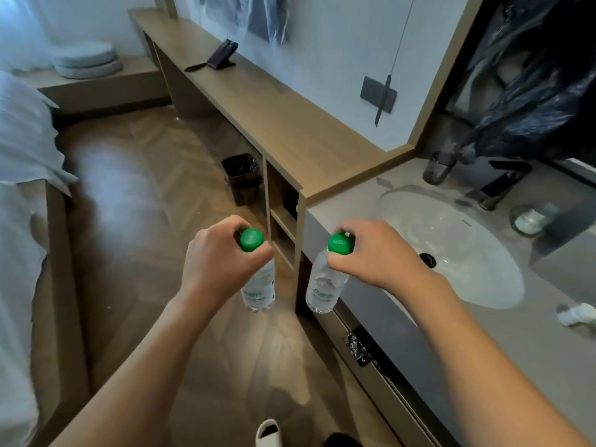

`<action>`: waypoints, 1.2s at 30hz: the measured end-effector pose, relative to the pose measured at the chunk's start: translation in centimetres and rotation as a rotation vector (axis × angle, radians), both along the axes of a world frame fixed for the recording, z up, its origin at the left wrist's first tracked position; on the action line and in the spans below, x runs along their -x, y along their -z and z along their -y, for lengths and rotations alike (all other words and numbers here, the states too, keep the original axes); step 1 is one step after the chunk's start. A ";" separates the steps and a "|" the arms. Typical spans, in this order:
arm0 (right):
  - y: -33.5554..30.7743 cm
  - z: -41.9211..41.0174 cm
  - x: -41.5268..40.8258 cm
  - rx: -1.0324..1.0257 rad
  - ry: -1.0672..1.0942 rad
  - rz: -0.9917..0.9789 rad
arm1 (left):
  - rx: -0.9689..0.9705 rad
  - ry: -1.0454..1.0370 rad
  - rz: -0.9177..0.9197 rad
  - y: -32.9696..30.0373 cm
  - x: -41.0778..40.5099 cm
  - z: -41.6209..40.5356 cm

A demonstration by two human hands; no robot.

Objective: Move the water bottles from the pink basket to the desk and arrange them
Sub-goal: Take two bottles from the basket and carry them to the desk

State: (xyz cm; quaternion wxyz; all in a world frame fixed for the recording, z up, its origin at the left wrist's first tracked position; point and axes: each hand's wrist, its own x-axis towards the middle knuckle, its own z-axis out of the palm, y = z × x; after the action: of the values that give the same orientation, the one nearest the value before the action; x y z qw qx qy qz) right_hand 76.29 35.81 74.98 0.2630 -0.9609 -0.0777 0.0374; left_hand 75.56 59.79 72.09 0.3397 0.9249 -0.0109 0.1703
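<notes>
While a herringbone wood floor (135,195) fills the middle of the view, a bed with white bedding (19,175) runs down the left edge. A long wooden desk (267,111) stretches along the wall from the far left corner toward the near right, where it meets a grey counter (483,343) holding a white oval sink (451,250). A dark phone (222,54) stands near the desk's far end, and a black bin (242,179) sits on the floor under the desk. The left hand (219,262) grips the neck of 1 clear water bottle (259,285) just below its green cap. The right hand (374,253) holds a 2nd bottle (324,285) the same way. Both bottles hang upright over the floor, side by side and slightly apart, just off the counter's near front edge.
</notes>
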 end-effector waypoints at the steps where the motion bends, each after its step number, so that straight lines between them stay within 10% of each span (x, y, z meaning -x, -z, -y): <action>1: 0.0 -0.5 -1.5 -0.007 0.002 -0.001 | -0.002 0.007 0.000 -0.1 -1.5 -0.4; 36: 0.7 -21.9 -57.3 -0.044 -0.070 -0.033 | 0.034 -0.057 0.048 -0.5 -57.7 -20.3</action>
State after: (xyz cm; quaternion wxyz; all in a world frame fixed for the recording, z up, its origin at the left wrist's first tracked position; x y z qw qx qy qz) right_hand 133.58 57.69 74.31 0.2840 -0.9508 -0.1078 0.0605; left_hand 133.23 80.05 72.57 0.3499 0.9147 0.0103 0.2021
